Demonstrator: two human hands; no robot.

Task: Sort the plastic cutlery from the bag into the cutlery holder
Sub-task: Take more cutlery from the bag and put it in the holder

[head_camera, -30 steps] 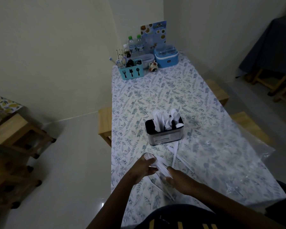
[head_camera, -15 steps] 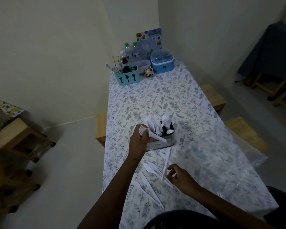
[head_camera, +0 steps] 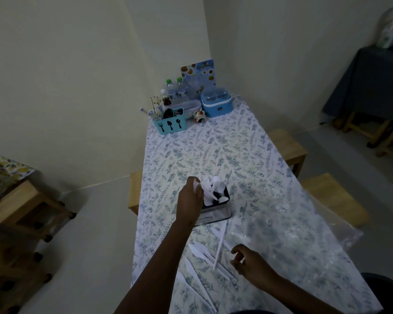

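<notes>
As seen from the head camera: left hand (head_camera: 189, 199) over holder (head_camera: 216, 208), clenched on white forks (head_camera: 195, 185); right hand (head_camera: 247, 262) released, empty, near several loose knives (head_camera: 196, 251) on counter (head_camera: 213, 152). Bag (head_camera: 293, 225) alongside, one. Likely snag: tines catching crowded cutlery, tipping holder.

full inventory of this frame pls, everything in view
holder: 1, black and metal, mid-table, white cutlery standing in it
loose cutlery: several, white, near table edge
bag: 1, clear, right of holder
caddy: 1, teal, far end
bottles: 2 green-capped, behind caddy
blue box: 1, far end
menu card: 1, against wall
tablecloth: 1, floral
stools: wooden, around table
left hand: at holder, fingers on white cutlery
right hand: over loose cutlery, open
</notes>
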